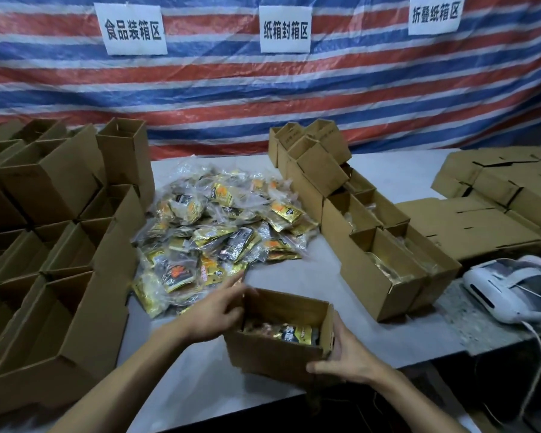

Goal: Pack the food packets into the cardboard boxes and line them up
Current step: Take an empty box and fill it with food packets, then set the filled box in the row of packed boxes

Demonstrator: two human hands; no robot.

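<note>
Head view: an open box [272, 351] sits at the near edge of the table [310, 276], with gold and black packets [294, 332] lying inside it. The right hand [347, 354] grips the box's near right corner, thumb along the front wall and fingers curled round the right wall. The left hand [216, 314] is at the box's left wall with its fingers stretched toward the rim. It is blurred, so I cannot tell whether they have hold of it. Just beyond the box lies a loose pile [219, 226] of more packets. Empty boxes [85, 307] stand stacked at the left. At the right, filled boxes [378, 285] run in a line toward the back, beside flat cardboard [481, 226] and a white device [506, 295].
</note>
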